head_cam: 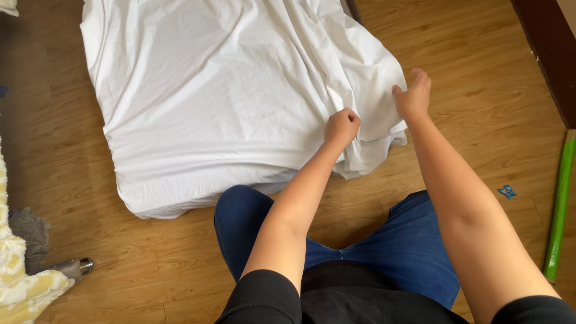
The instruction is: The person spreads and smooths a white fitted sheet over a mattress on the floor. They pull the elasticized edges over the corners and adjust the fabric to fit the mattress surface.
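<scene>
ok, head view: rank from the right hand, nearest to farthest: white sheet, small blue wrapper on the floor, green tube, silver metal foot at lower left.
From the right hand:
1. White fabric sheet: the hand is on its right edge.
2. Small blue wrapper: on the wooden floor, lower right of the hand.
3. Green tube: along the right edge of the view.
4. Silver metal foot: far lower left.

I see the sheet (228, 96) as thin white cloth, matt and creased into soft folds, bunched where my left hand (341, 127) and right hand (413, 96) grip it. The floor (468, 144) is warm wood planks with a slight sheen. The jeans (408, 246) are matt blue denim. The green strip (560, 210) looks like glossy plastic.
</scene>
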